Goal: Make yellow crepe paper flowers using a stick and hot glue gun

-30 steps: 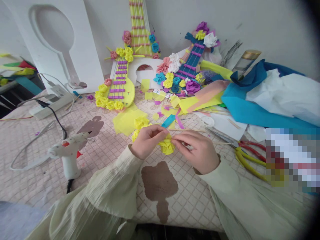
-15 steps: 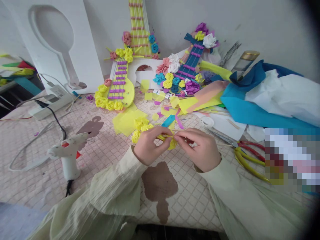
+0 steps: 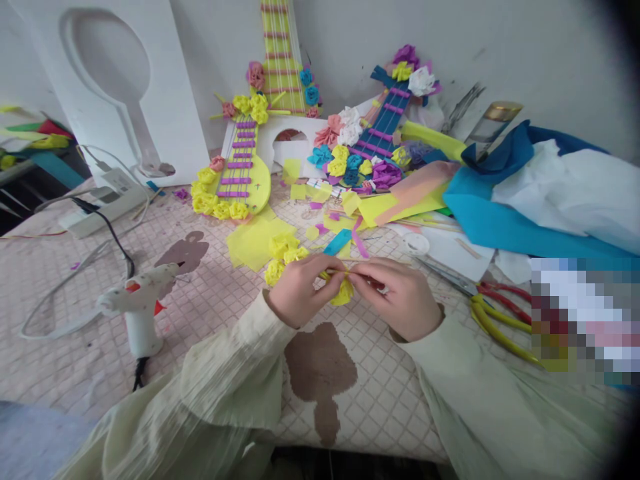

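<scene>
My left hand and my right hand meet fingertip to fingertip at the middle of the table. Both pinch a small piece of yellow paper, whose lower part hangs below the fingertips. A thin stick passes close behind the right fingers; whether they touch it is unclear. Several yellow paper flowers lie beyond my left hand, partly hidden by it. Behind them is a stack of yellow paper sheets. A blue paper strip lies just beyond the fingertips.
A white glue gun stands at left, near a power strip. Scissors and yellow-handled pliers lie at right. Behind are a yellow decorated instrument, a blue one and blue fabric-like sheets.
The yellow piece at the fingertips hangs slightly lower and is turned a little. Both hands keep their pinch; the whole view has shifted slightly.
</scene>
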A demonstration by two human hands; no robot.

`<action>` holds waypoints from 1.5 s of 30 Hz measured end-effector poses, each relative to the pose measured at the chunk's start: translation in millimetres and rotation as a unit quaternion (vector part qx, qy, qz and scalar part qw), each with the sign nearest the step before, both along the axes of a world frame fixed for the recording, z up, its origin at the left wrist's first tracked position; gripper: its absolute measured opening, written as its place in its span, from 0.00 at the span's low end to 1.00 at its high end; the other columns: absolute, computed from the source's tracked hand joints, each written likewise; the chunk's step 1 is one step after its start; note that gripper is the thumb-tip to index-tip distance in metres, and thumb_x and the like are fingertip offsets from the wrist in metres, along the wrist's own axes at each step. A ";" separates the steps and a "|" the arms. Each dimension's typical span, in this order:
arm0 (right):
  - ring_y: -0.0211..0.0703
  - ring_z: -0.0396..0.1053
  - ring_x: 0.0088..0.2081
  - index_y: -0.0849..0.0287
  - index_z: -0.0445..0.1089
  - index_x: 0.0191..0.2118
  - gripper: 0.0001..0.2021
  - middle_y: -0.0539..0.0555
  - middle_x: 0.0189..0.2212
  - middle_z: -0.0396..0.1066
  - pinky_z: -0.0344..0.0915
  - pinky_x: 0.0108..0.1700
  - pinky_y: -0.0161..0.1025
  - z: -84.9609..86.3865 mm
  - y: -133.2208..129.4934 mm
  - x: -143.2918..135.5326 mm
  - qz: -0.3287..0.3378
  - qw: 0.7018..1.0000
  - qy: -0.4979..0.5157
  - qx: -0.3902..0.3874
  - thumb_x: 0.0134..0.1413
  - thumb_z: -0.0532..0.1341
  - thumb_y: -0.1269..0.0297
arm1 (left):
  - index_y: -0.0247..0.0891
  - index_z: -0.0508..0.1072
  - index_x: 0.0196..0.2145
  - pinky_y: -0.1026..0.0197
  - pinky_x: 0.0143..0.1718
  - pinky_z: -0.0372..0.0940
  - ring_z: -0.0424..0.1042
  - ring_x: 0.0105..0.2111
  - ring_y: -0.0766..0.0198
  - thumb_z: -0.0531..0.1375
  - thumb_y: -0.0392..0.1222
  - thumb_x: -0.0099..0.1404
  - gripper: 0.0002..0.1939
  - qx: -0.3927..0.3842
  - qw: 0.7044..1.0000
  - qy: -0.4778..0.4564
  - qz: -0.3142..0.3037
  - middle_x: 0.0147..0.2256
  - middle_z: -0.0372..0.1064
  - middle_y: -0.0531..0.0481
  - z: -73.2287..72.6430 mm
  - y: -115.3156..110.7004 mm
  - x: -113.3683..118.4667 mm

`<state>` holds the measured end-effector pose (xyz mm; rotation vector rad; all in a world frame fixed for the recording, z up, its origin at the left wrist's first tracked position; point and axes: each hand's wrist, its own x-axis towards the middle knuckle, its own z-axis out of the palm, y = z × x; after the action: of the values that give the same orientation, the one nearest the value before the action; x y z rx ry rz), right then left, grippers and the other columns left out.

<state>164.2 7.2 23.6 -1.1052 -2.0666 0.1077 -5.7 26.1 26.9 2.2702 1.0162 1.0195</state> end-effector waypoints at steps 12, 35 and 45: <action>0.34 0.63 0.23 0.60 0.69 0.26 0.03 0.51 0.22 0.69 0.62 0.25 0.33 3.2 -0.9 -2.3 -0.017 0.997 0.053 -0.052 0.47 0.59 0.73 | 0.34 0.70 0.31 0.65 0.34 0.67 0.71 0.31 0.66 0.56 0.32 0.56 0.05 0.011 1.000 -0.017 -0.008 0.30 0.72 0.48 0.2 0.5 -0.3; 0.33 0.63 0.22 0.60 0.70 0.29 0.05 0.51 0.25 0.72 0.61 0.25 0.32 2.7 0.5 0.7 0.014 0.996 0.049 -0.076 0.50 0.57 0.71 | 0.34 0.72 0.33 0.64 0.34 0.66 0.72 0.31 0.66 0.55 0.35 0.59 0.07 -0.060 0.998 -0.014 -0.033 0.31 0.74 0.48 6.1 4.4 -6.9; 0.34 0.64 0.23 0.60 0.70 0.29 0.04 0.52 0.25 0.72 0.62 0.26 0.33 2.6 0.6 1.2 0.020 0.995 0.073 -0.070 0.51 0.57 0.70 | 0.37 0.67 0.40 0.61 0.36 0.66 0.69 0.37 0.63 0.59 0.37 0.55 0.13 -0.123 0.989 -0.087 -0.007 0.36 0.69 0.47 1.3 -2.2 -0.6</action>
<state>165.5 7.9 26.2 -1.1066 -1.9741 0.3468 -6.3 23.9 28.2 1.9510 0.9929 1.0056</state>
